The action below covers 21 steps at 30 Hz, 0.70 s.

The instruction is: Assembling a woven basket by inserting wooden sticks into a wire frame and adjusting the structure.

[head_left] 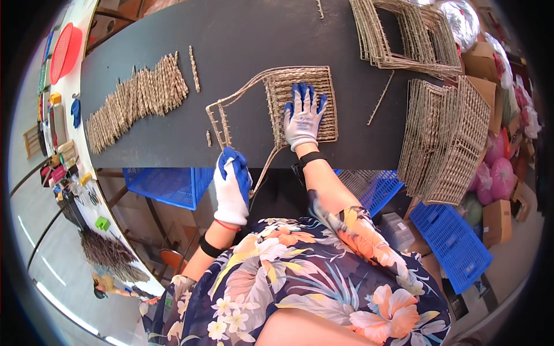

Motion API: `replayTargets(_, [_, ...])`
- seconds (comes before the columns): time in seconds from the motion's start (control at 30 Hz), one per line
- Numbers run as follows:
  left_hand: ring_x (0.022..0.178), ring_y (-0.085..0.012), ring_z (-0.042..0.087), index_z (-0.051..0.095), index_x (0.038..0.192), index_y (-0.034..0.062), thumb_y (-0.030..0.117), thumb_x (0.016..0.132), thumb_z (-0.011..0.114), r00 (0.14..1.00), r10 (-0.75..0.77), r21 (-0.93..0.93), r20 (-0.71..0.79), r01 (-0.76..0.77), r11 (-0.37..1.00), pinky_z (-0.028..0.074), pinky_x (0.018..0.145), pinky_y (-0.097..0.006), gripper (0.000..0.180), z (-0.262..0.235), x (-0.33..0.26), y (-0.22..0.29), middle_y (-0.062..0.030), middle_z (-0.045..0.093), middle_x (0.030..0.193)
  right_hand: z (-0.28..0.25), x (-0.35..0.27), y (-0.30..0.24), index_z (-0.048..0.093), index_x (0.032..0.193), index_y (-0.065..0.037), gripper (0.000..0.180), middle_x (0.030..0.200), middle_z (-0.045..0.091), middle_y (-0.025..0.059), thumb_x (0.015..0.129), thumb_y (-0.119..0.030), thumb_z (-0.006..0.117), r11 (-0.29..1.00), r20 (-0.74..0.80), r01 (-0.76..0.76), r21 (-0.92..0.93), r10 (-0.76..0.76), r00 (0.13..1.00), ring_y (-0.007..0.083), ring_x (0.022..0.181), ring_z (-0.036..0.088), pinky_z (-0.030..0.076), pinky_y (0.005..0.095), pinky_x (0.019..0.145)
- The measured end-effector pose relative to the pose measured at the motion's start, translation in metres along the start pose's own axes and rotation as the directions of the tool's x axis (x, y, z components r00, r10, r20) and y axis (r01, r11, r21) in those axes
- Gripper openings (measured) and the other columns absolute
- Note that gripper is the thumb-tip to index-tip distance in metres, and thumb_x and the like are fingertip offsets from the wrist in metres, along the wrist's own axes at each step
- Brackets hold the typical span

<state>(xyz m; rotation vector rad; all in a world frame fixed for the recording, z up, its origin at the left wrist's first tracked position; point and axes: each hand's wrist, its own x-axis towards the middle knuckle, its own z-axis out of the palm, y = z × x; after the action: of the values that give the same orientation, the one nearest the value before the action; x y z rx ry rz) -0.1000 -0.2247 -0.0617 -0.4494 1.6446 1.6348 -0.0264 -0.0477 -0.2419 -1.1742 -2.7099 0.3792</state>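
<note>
A woven rope frame [274, 106], tan and bent into a shape with side arms, lies on the dark table in front of me. Its right part is filled with close rows of twisted cord; the left part is mostly bare frame. My right hand [304, 118], in a white glove with blue fingertips, rests flat on the woven rows, fingers spread. At the frame's near left corner, by the table edge, my left hand [232, 183] in a matching glove has its fingers curled around the frame. Those fingertips are partly hidden.
Left on the table [242, 43] lies a row of short twisted cord pieces [138, 95], with one loose piece [194, 69] beside it. Bare frames [404, 34] are stacked far right, woven panels [444, 138] nearer. Blue crates [167, 185] sit below the table edge.
</note>
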Motion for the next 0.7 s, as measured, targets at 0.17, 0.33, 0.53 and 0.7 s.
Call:
replayTargets(0.17, [0.057,-0.0088,0.050,0.056,0.106,0.0126,0.034,0.107,0.048,0.998,-0.069,0.153,0.010,0.067,0.986,0.039,0.048,-0.023,0.023,-0.012,-0.034,0.015,-0.0018,0.056,0.082,0.008,0.003,0.000,0.042,0.153,-0.015,0.057,0.160,0.037,0.0158,0.101,-0.038,0.048,0.994,0.119,-0.073,-0.086,0.083,0.989,0.0358,0.149,0.031,0.006,0.0654,0.122])
replayTargets(0.33, [0.040,-0.0057,0.032,0.054,0.085,0.0152,0.043,0.107,0.050,0.994,-0.089,0.065,-0.057,0.092,0.994,0.025,0.039,-0.024,0.036,-0.022,0.050,0.029,0.0080,0.036,0.054,-0.002,0.002,0.006,0.046,0.150,-0.013,0.057,0.160,0.039,0.0119,0.097,-0.031,0.057,0.992,0.048,0.006,0.129,-0.012,0.999,0.0345,0.148,0.033,0.006,0.0609,0.124])
replayTargets(0.53, [0.039,-0.0080,0.034,0.053,0.081,0.0147,0.043,0.104,0.051,0.983,-0.173,0.080,-0.058,0.178,0.981,0.027,0.039,-0.026,0.037,-0.039,0.101,0.023,0.0063,0.036,0.053,-0.026,0.010,0.000,0.050,0.148,-0.012,0.055,0.155,0.046,0.0095,0.094,-0.022,0.059,0.972,-0.104,0.105,0.209,-0.085,0.991,0.0285,0.148,0.035,0.008,0.0568,0.126])
replayTargets(0.7, [0.041,-0.0069,0.035,0.055,0.083,0.0140,0.043,0.104,0.053,0.988,-0.112,0.038,-0.109,0.117,0.992,0.027,0.040,-0.025,0.036,-0.034,0.090,0.009,0.0065,0.037,0.054,-0.012,0.042,-0.016,0.040,0.154,-0.009,0.061,0.163,0.034,0.0114,0.098,-0.031,0.054,0.962,0.059,0.266,0.069,-0.270,0.961,0.0298,0.151,0.028,0.006,0.0582,0.125])
